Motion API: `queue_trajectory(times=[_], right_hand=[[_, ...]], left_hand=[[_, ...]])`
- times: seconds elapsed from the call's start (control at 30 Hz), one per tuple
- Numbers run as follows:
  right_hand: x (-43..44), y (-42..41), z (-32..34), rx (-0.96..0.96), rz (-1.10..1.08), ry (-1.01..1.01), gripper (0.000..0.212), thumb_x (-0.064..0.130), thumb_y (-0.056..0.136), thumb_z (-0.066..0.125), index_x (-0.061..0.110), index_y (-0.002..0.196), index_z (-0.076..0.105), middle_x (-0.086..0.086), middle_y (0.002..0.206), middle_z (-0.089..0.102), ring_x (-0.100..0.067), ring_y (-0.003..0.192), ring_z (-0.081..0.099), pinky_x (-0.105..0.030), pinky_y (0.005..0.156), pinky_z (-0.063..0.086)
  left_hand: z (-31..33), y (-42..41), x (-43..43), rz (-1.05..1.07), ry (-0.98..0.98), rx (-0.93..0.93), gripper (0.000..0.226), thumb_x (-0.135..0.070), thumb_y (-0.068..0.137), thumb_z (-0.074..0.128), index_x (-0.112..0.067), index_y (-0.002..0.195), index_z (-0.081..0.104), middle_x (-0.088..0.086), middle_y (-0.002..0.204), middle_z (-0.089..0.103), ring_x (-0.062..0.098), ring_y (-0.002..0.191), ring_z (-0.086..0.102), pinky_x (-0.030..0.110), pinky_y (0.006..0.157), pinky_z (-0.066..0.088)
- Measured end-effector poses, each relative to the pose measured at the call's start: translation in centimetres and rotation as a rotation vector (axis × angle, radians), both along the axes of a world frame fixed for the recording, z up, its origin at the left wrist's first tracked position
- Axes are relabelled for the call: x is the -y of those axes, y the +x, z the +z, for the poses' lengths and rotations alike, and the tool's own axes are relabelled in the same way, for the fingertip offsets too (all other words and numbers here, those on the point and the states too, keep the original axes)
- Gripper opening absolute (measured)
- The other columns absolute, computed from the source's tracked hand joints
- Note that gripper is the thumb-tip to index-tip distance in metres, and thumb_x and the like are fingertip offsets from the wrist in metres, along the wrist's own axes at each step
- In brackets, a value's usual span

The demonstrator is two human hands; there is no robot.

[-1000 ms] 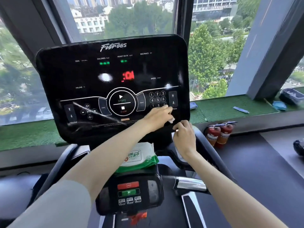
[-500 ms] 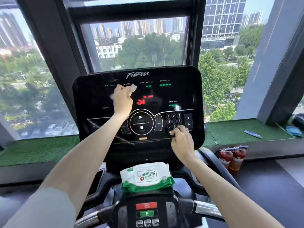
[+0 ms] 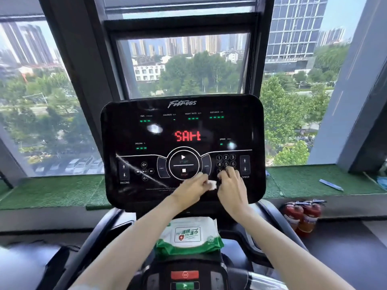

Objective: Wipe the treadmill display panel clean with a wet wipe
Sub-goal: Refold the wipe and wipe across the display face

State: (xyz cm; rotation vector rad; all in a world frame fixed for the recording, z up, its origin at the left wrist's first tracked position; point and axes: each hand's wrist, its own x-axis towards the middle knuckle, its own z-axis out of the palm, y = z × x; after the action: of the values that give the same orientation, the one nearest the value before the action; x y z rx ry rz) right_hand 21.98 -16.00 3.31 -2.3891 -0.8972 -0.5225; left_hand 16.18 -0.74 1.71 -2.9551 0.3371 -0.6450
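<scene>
Head view shows our left hand (image 3: 191, 190) pinching the wet wipe (image 3: 212, 184) against the lower part of the display panel (image 3: 182, 126), just under the round stop button. Our right hand (image 3: 231, 188) holds nothing; its fingers lie bent on the keypad. We judge the wipe light, soft and limp, so we should bunch it and press with flat fingertips. The glossy panel is stiff, but its touch keys may react.

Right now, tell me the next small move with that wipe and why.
Probably slide the left hand with the wet wipe leftward along the display panel's lower edge. The wipe sits below the stop button, beside the right hand on the keypad; the incline controls lie uncovered.
</scene>
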Motion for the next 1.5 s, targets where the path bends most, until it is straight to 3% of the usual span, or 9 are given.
queue_trajectory(times=[0.2, 0.37, 0.53, 0.73, 0.93, 1.03, 1.23, 1.37, 1.5], right_hand=[[-1.1, 0.6, 1.6, 0.01, 0.046, -0.002, 0.041, -0.007, 0.072, 0.055, 0.004, 0.111, 0.058, -0.02, 0.131, 0.047, -0.036, 0.114, 0.049, -0.044, 0.091, 0.046], [-2.3, 1.3, 3.2, 0.053, 0.101, 0.013, 0.044, -0.006, 0.073, 0.055, 0.004, 0.115, 0.057, -0.022, 0.136, 0.045, -0.036, 0.118, 0.047, -0.044, 0.095, 0.044], [-2.9, 3.0, 4.2, 0.086, 0.118, 0.027, 0.048, -0.007, 0.073, 0.059, 0.002, 0.12, 0.055, -0.025, 0.138, 0.041, -0.037, 0.124, 0.044, -0.045, 0.098, 0.042], [-2.5, 4.3, 4.8, 0.097, 0.105, 0.043, 0.051, -0.008, 0.076, 0.052, 0.004, 0.125, 0.051, -0.023, 0.144, 0.033, -0.035, 0.131, 0.035, -0.042, 0.107, 0.032], [-2.8, 4.4, 4.6, 0.143, 0.151, 0.035, 0.048, -0.01, 0.072, 0.058, 0.001, 0.118, 0.056, -0.026, 0.137, 0.043, -0.038, 0.125, 0.044, -0.046, 0.101, 0.039], [-2.7, 4.6, 4.7, 0.19, 0.191, -0.02, 0.049, -0.009, 0.065, 0.066, 0.001, 0.113, 0.059, -0.025, 0.133, 0.048, -0.037, 0.119, 0.05, -0.046, 0.097, 0.045], [-2.5, 4.6, 5.2, 0.13, 0.152, -0.015, 0.05, -0.004, 0.077, 0.058, 0.003, 0.126, 0.052, -0.021, 0.144, 0.037, -0.032, 0.133, 0.036, -0.041, 0.109, 0.033], [-2.4, 4.5, 4.1, 0.121, 0.133, -0.012, 0.048, -0.006, 0.077, 0.054, 0.002, 0.125, 0.052, -0.022, 0.145, 0.035, -0.032, 0.136, 0.032, -0.042, 0.112, 0.027], [-2.1, 4.7, 3.4, 0.147, 0.178, -0.007, 0.037, -0.01, 0.078, 0.052, -0.002, 0.114, 0.059, -0.024, 0.146, 0.032, -0.03, 0.139, 0.029, -0.041, 0.116, 0.015]], left_hand=[[8.7, 2.0, -5.0, 0.277, -0.283, 0.382, 0.038, 0.009, 0.079, 0.062, -0.011, 0.11, 0.066, 0.008, 0.093, 0.051, 0.022, 0.083, 0.052, 0.034, 0.067, 0.054], [11.8, 1.1, -6.7, 0.686, -0.843, 0.811, 0.03, 0.007, 0.083, 0.046, -0.004, 0.103, 0.067, 0.005, 0.093, 0.044, 0.021, 0.08, 0.049, 0.037, 0.071, 0.05], [11.8, 1.0, -6.3, 0.954, -1.168, 0.878, 0.035, -0.001, 0.088, 0.045, -0.013, 0.116, 0.062, 0.005, 0.106, 0.048, 0.018, 0.08, 0.051, 0.03, 0.07, 0.041], [12.6, 6.0, -2.8, 0.749, -1.009, 0.738, 0.036, -0.004, 0.088, 0.045, -0.013, 0.119, 0.061, 0.009, 0.108, 0.054, 0.023, 0.09, 0.058, 0.031, 0.082, 0.043], [8.6, 4.2, -2.4, 0.219, -0.403, 0.194, 0.031, 0.002, 0.086, 0.056, -0.015, 0.107, 0.071, 0.004, 0.092, 0.051, 0.017, 0.082, 0.053, 0.028, 0.071, 0.047], [8.2, 0.8, -6.6, 0.353, -0.417, 0.343, 0.037, 0.006, 0.084, 0.058, -0.018, 0.11, 0.069, 0.002, 0.089, 0.048, 0.018, 0.077, 0.052, 0.033, 0.069, 0.049], [11.9, 2.5, -7.6, 0.901, -0.825, 0.748, 0.042, 0.007, 0.088, 0.045, -0.006, 0.128, 0.052, 0.011, 0.105, 0.048, 0.027, 0.093, 0.055, 0.033, 0.076, 0.048], [9.6, 6.6, -1.2, 0.474, -0.541, 0.544, 0.044, 0.006, 0.088, 0.049, -0.008, 0.13, 0.052, 0.008, 0.105, 0.052, 0.019, 0.096, 0.048, 0.033, 0.087, 0.047], [5.8, 4.1, -0.9, 0.079, -0.147, 0.142, 0.067, 0.014, 0.075, 0.059, -0.012, 0.135, 0.046, 0.005, 0.102, 0.049, 0.017, 0.091, 0.044, 0.03, 0.072, 0.049]])
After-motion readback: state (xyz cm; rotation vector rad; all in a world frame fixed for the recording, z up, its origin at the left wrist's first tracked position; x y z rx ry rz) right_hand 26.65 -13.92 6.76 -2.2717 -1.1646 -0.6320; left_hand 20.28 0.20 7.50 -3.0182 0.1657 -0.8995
